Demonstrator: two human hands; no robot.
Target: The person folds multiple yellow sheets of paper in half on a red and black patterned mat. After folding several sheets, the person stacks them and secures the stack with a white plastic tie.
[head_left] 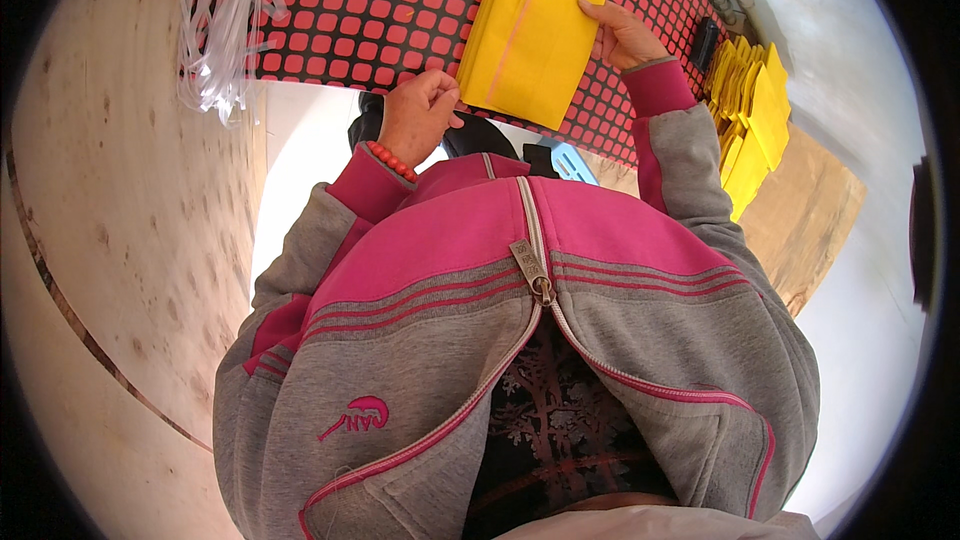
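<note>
**Both hands on a yellow paper bag**

I see the left hand (418,112), a red bead bracelet (391,161) at its wrist, curled shut with its fingers pinching the lower left edge of a flat yellow paper bag with an orange stripe down its middle (535,25). The right hand (622,35) grips the same bag along its right edge, thumb on top. The bag is held tilted between the two hands, above a red mat with a black grid pattern (370,10). Beyond the right hand, further right, lies a loose stack of similar yellow paper bags (752,115). Beyond the left hand, to its left, a bundle of clear plastic strips (225,25) rests at the mat's edge.
</note>
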